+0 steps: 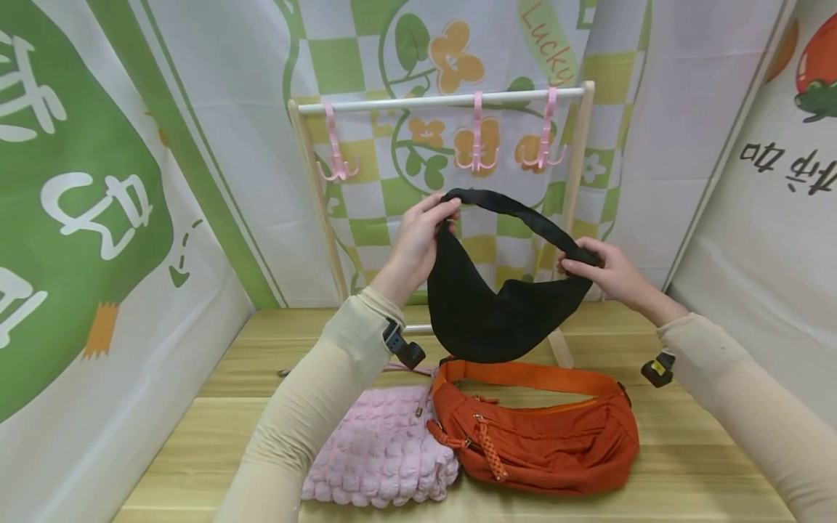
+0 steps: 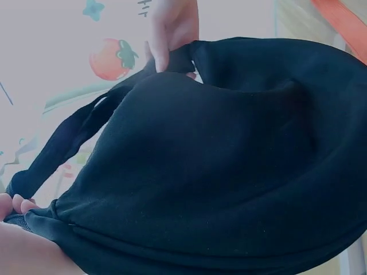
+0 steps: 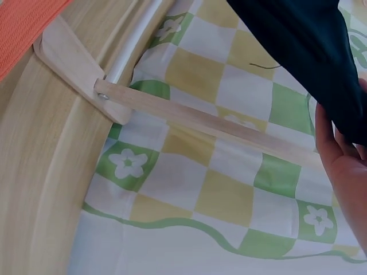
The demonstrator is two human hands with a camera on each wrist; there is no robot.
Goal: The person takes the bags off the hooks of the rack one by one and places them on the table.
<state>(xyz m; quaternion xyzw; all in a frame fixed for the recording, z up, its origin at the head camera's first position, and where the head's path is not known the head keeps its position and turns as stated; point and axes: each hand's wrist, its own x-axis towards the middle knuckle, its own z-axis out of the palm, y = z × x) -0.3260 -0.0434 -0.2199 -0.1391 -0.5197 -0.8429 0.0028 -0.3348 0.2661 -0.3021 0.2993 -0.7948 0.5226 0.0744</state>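
A black cloth shoulder bag (image 1: 503, 319) hangs in the air between my two hands, its strap arching over the top and its body sagging below. My left hand (image 1: 418, 236) pinches the bag where the strap meets the left end. At the opposite end, my right hand (image 1: 604, 270) grips the strap's base between thumb and fingers. The left wrist view shows the bag's broad side (image 2: 218, 160) filling most of the picture. Only part of the right hand (image 3: 347, 166) and a corner of the bag appear in the right wrist view.
Behind the bag stands a rack with a white rail (image 1: 418, 100), wooden side posts and pink hooks (image 1: 477, 138). On the wooden table (image 1: 216, 436) lie a pink puffy bag (image 1: 386, 443) and an orange-red waist bag (image 1: 549, 443), side by side. Printed cloth walls enclose the table.
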